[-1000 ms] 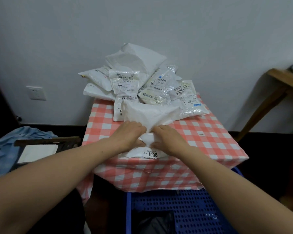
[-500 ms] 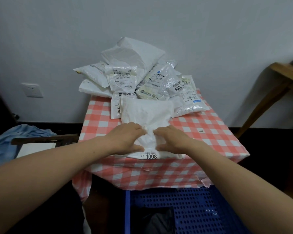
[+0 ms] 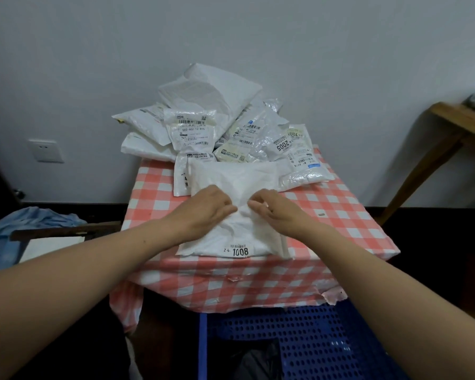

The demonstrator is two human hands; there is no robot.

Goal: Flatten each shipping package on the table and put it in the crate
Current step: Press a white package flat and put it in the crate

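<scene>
A white shipping package (image 3: 239, 237) with a label reading 1008 lies at the front of the table (image 3: 340, 215), which has a red and white checked cloth. My left hand (image 3: 203, 212) rests flat on the package's left half. My right hand (image 3: 276, 212) presses on its right half with bent fingers. The fingertips of both hands nearly meet at a crease in the middle. A pile of several white and clear packages (image 3: 217, 127) is heaped at the back of the table. The blue perforated crate (image 3: 313, 338) stands on the floor below the table's front edge.
A wooden table leg and top (image 3: 436, 138) stand at the right by the wall. Blue cloth (image 3: 25, 229) lies over a dark wooden frame at the left. A wall socket (image 3: 45, 150) is at the left. Something dark lies inside the crate.
Both hands have slid away from me up the package, from its near part to its middle. The package lies flatter and more spread out than a second ago.
</scene>
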